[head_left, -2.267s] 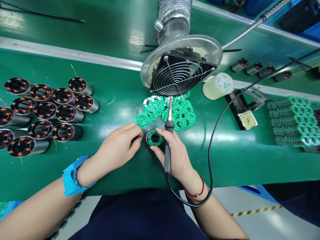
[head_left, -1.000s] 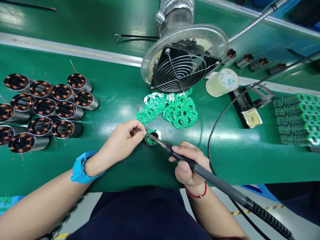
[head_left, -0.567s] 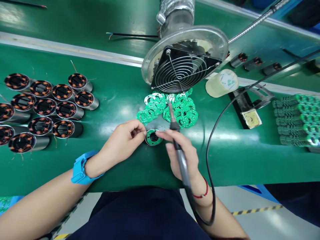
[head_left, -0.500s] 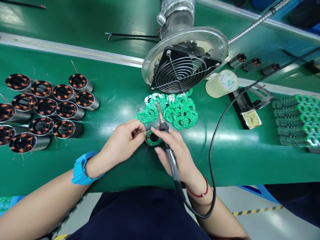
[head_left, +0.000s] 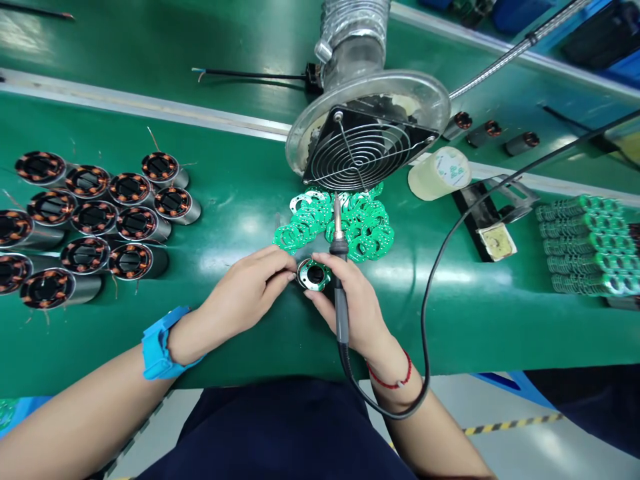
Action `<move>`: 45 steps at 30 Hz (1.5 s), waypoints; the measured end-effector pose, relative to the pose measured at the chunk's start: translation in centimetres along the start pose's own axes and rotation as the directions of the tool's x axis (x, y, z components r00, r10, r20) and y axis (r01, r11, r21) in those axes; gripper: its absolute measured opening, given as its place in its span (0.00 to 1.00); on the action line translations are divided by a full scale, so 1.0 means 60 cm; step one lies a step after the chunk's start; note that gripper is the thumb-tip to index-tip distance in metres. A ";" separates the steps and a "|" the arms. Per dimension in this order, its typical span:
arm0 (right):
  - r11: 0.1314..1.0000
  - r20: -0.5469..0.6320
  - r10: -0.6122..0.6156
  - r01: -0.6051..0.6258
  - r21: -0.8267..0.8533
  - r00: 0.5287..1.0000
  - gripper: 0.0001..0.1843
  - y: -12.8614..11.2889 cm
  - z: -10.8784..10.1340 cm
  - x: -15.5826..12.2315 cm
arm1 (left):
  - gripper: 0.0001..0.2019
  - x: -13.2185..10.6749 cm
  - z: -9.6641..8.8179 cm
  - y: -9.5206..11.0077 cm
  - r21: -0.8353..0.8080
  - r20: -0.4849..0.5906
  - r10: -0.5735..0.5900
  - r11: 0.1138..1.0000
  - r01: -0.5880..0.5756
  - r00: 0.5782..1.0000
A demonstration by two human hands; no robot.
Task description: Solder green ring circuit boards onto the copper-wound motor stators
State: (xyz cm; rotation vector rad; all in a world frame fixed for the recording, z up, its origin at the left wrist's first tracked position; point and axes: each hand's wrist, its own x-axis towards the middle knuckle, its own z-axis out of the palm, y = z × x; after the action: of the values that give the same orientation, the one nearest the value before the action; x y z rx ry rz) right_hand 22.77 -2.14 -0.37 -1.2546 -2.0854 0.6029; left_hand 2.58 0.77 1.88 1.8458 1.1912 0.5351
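Observation:
Between my hands stands a metal motor stator with a green ring circuit board (head_left: 313,275) on its top. My right hand (head_left: 356,303) holds a soldering iron (head_left: 341,313), its tip pointing away from me over the loose boards. The thumb and forefinger of that hand also rest against the stator's rim. My left hand (head_left: 253,287) is closed in a pinch at the left edge of the board; what lies between its fingertips is too small to make out. Just beyond the hands lies a pile of loose green ring boards (head_left: 367,230).
Several wound stators (head_left: 95,217) stand at the left. A fume extractor fan (head_left: 357,157) hangs over the board pile. To the right are a roll of tape (head_left: 440,173), an iron stand with sponge (head_left: 497,241) and stacked green boards (head_left: 583,243). The iron's cable (head_left: 433,287) loops past my right forearm.
My right hand has turned the iron more upright, its tip moving right, and its fingers have come to the stator's rim. The board is now tilted differently. My left hand stays pinched beside it.

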 end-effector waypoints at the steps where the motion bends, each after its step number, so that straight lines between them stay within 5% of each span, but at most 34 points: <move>1: 0.999 -0.002 -0.032 0.032 -0.008 0.999 0.28 -0.001 0.001 0.000 | 0.08 0.002 0.000 0.001 -0.034 -0.015 -0.003 0.999 0.003 1.000; 10: 0.970 -0.092 -0.242 0.238 -0.055 0.966 0.27 -0.018 0.000 0.000 | 0.06 0.009 0.003 0.001 -0.366 0.033 -0.204 0.908 0.202 0.978; 18: 0.983 -0.248 -0.075 0.113 0.143 0.966 0.23 -0.023 0.001 -0.009 | 0.07 0.011 0.009 0.000 -0.298 -0.034 -0.232 0.931 0.211 0.972; 24: 0.962 -0.441 0.019 0.104 0.253 0.897 0.14 -0.019 -0.005 -0.031 | 0.06 0.012 0.010 0.001 -0.225 -0.058 -0.222 0.953 0.204 0.973; 34: 0.954 -0.406 -0.057 0.170 0.248 0.912 0.11 -0.024 -0.014 -0.023 | 0.05 0.014 0.012 0.002 -0.216 -0.064 -0.206 0.958 0.188 0.977; 40: 0.958 -0.436 -0.045 0.162 0.236 0.899 0.18 -0.015 -0.007 -0.029 | 0.05 0.015 0.010 0.004 -0.188 -0.063 -0.187 0.967 0.173 0.980; 45: 0.993 -0.137 0.021 -0.005 0.120 0.990 0.25 -0.015 -0.007 -0.009 | 0.05 0.015 0.010 0.004 -0.157 -0.083 -0.145 0.979 0.131 0.986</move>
State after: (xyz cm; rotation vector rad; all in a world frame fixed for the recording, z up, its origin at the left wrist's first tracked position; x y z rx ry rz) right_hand 22.73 -2.98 0.37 -1.2076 -1.9007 0.6195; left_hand 3.56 1.24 1.67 1.6118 1.2941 0.6222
